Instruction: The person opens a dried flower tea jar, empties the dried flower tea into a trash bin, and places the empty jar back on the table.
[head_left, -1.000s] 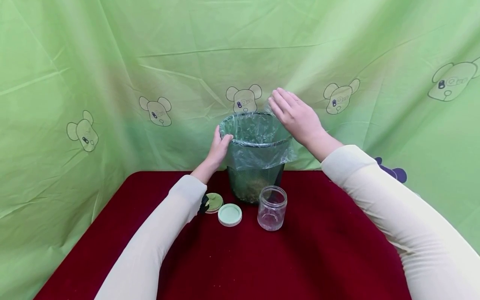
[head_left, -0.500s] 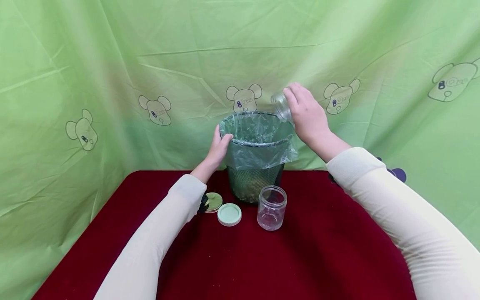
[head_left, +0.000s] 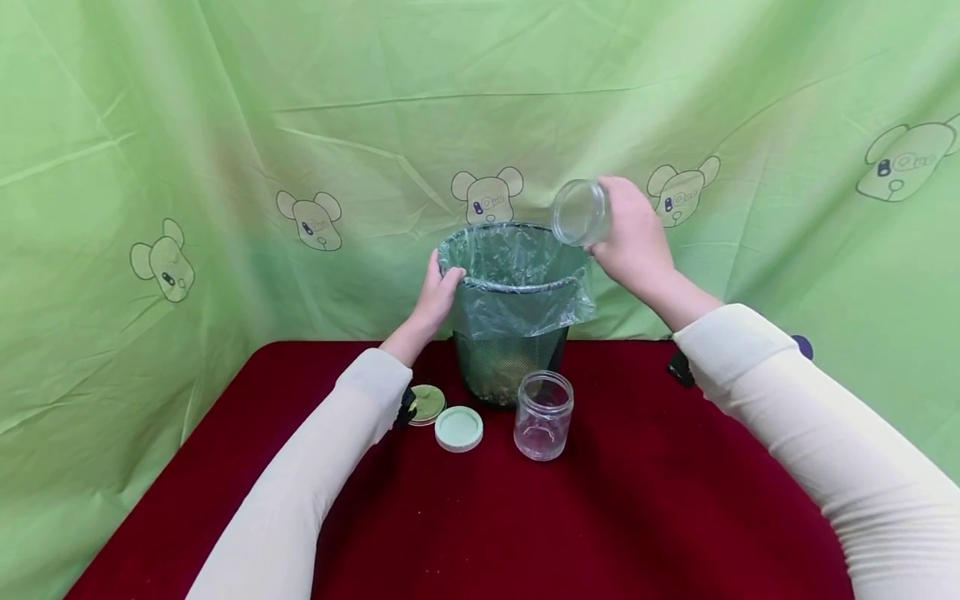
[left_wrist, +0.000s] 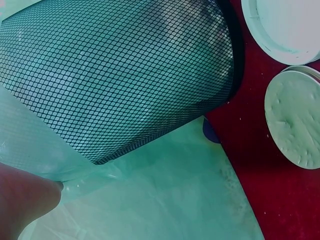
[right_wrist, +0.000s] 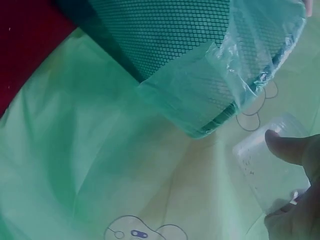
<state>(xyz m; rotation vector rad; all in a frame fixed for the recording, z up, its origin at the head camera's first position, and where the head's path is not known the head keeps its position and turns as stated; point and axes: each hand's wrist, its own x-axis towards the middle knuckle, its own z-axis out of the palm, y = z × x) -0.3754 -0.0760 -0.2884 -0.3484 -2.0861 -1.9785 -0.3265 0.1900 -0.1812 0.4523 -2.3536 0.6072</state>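
A dark mesh waste bin [head_left: 510,354] lined with a clear plastic bag [head_left: 517,312] stands at the back of the table. My left hand [head_left: 438,292] grips its left rim, thumb over the edge. In my right hand [head_left: 633,233] is a clear jar [head_left: 581,212], held tilted with its mouth toward the bin, by the right rim. In the right wrist view, thumb and fingers wrap around that jar [right_wrist: 270,165]. A second clear jar [head_left: 543,417] sits upright in front of the bin. Some pale brownish matter shows low inside the bin.
Left of the upright jar lie a pale green lid [head_left: 459,429] and a darker green lid [head_left: 429,402], close together. The red tablecloth [head_left: 480,533] bears a few tiny crumbs. A green curtain [head_left: 390,83] with mouse drawings hangs right behind the table.
My right hand has turned and drawn back to the right, so the jar, mostly hidden before, now shows its open mouth. My left hand stays on the bin's rim.
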